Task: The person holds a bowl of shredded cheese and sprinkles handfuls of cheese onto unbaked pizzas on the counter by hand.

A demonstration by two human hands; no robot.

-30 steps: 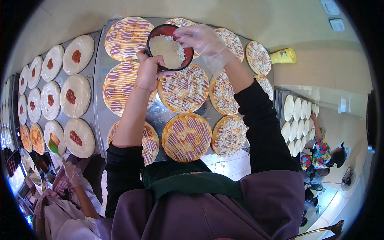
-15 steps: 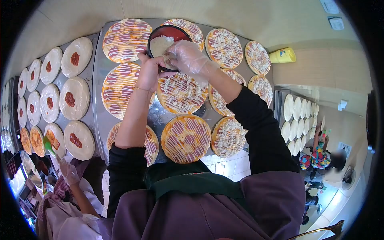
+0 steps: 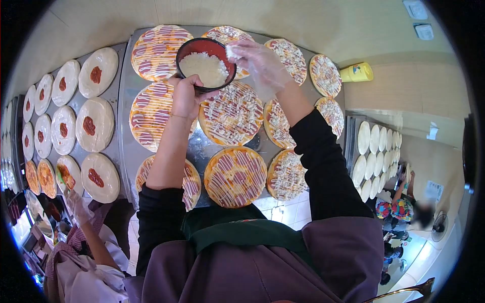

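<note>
My left hand (image 3: 188, 96) is bare and grips the near rim of a black bowl (image 3: 204, 63), red inside, that holds white crumbly topping (image 3: 203, 69). In a clear plastic glove, my right hand (image 3: 256, 61) is closed on some white topping at the bowl's right rim. Below the bowl lies a round pizza (image 3: 231, 113) with white sauce lines and white crumbs. Another pizza (image 3: 235, 177) nearer me shows sauce lines over pink slices without crumbs. Part of the pizza (image 3: 227, 35) behind the bowl is hidden.
Several more pizzas lie on the metal table (image 3: 202, 149). On the left table, dough rounds (image 3: 95, 123) carry red sauce, and a co-worker's gloved hand (image 3: 78, 208) holds a green spatula there. A yellow bottle (image 3: 356, 72) is at the right edge. Other people (image 3: 401, 208) stand far right.
My right hand dipped into the bowl, then came up to its right rim with topping. My left hand has shifted the bowl slightly left. The co-worker's hand has moved left and up.
</note>
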